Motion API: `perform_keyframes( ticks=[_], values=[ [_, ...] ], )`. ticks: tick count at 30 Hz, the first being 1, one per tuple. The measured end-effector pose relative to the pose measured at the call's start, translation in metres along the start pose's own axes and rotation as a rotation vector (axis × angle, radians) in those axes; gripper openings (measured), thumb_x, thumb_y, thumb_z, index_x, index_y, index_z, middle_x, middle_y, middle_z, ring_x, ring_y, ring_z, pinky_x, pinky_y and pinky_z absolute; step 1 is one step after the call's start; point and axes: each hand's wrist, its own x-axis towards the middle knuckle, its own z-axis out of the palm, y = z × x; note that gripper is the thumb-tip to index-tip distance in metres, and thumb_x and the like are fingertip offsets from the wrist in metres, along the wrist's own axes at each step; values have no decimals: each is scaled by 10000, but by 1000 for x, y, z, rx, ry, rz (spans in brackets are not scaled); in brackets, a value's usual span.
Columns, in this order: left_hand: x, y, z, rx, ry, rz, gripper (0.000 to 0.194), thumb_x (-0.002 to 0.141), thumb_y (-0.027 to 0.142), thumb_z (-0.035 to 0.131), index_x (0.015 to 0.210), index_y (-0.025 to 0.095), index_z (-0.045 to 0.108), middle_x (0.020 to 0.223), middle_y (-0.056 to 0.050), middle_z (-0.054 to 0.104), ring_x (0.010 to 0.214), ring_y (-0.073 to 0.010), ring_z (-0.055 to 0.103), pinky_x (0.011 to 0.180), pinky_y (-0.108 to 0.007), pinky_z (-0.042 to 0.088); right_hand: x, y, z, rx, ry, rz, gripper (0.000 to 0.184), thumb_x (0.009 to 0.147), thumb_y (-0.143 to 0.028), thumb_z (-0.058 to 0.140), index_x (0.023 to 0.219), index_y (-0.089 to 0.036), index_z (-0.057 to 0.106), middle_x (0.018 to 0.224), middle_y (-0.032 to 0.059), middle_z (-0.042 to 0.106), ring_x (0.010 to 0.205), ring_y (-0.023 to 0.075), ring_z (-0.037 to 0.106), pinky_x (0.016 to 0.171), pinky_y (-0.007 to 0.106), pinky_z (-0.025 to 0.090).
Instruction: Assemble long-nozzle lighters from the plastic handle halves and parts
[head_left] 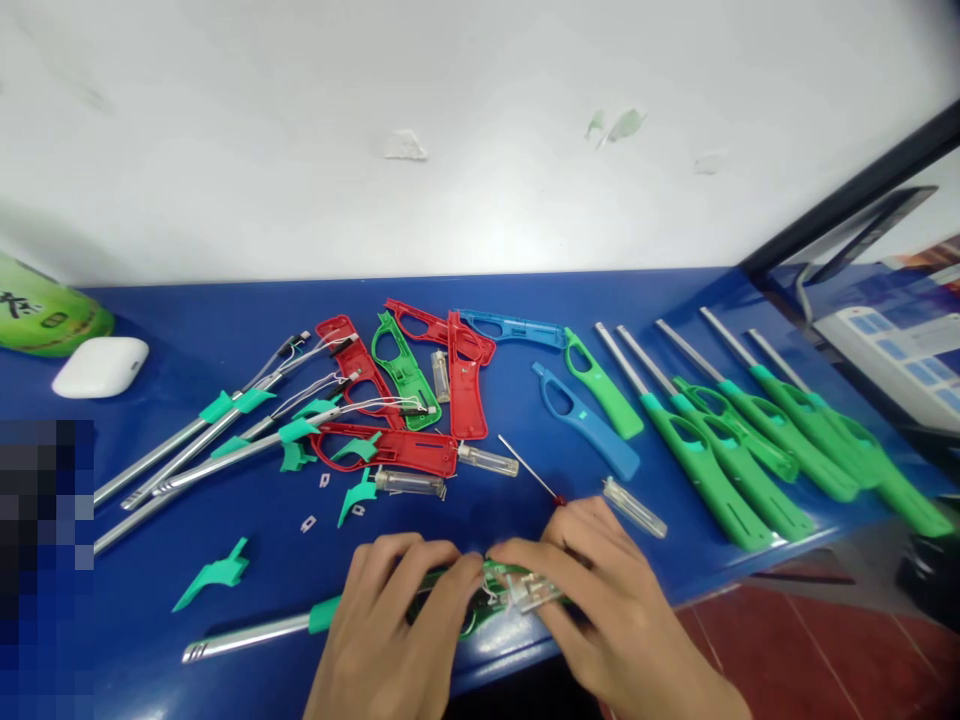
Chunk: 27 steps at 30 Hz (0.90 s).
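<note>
Earbud case (101, 367), white, far left of frame. Wired metal tubes (217, 463), centre left. Open green lighter (324, 615), lower centre, tube pointing left; left hand (397, 620) has fingers curled down over its handle. Red half-shells (468, 400), mid-frame. Right hand (607, 590), fingers bent nearly closed, grips clear fuel tank (534, 592) at handle's right end. Assembled green lighters (720, 495), right side, on blue table (540, 635).
</note>
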Motion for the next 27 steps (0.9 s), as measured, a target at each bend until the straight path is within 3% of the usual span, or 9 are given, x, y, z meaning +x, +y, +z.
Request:
perform_keyframes(
  ticks=[2, 4, 6, 10, 19, 27],
  values=[
    [-4, -1, 1, 27, 2, 10, 404, 1022, 41, 607, 1378, 198, 712, 1239, -48, 788, 1111, -245, 643, 959, -429, 528, -5, 0, -3, -76, -40, 30, 284, 1186, -382, 471, 1372, -264, 650, 1030, 11, 690, 931, 213, 662, 1037, 428, 436],
    [-4, -1, 2, 41, -1, 19, 410, 1016, 36, 616, 1381, 200, 710, 1253, -42, 793, 1114, -242, 648, 971, -434, 521, -10, 0, -5, -113, -67, 58, 391, 1167, -520, 475, 1416, -254, 616, 1172, 48, 704, 1095, 268, 668, 1137, 483, 364],
    [-3, 1, 2, 39, 9, 20, 419, 1011, 25, 617, 1379, 204, 709, 1247, -34, 797, 1104, -232, 653, 976, -429, 517, -12, -1, -6, -78, -101, 79, 385, 1184, -507, 403, 1370, -245, 615, 1188, 52, 694, 1109, 270, 655, 1127, 476, 357],
    [1, 5, 1, 26, 100, 7, 397, 992, 5, 643, 1330, 193, 733, 1148, -51, 782, 1061, -220, 629, 938, -398, 514, -10, -4, -4, 23, -165, 100, 317, 1203, -298, 313, 1272, -241, 617, 1027, 7, 633, 930, 213, 605, 1032, 422, 374],
    [3, 8, -1, 14, 115, 6, 384, 978, -16, 658, 1301, 175, 744, 1141, -57, 745, 1077, -222, 580, 939, -387, 472, -8, -4, -2, 82, -187, 108, 275, 1202, -279, 338, 1308, -233, 588, 1055, 5, 589, 964, 217, 544, 1013, 422, 319],
    [-5, 4, -3, 53, 3, 59, 423, 989, -1, 642, 1363, 181, 717, 1208, -33, 795, 1109, -231, 615, 1003, -417, 469, -7, -4, -2, 127, -194, 110, 236, 1199, -254, 354, 1263, -238, 581, 1060, 9, 584, 931, 214, 523, 1001, 428, 317]
  ],
)
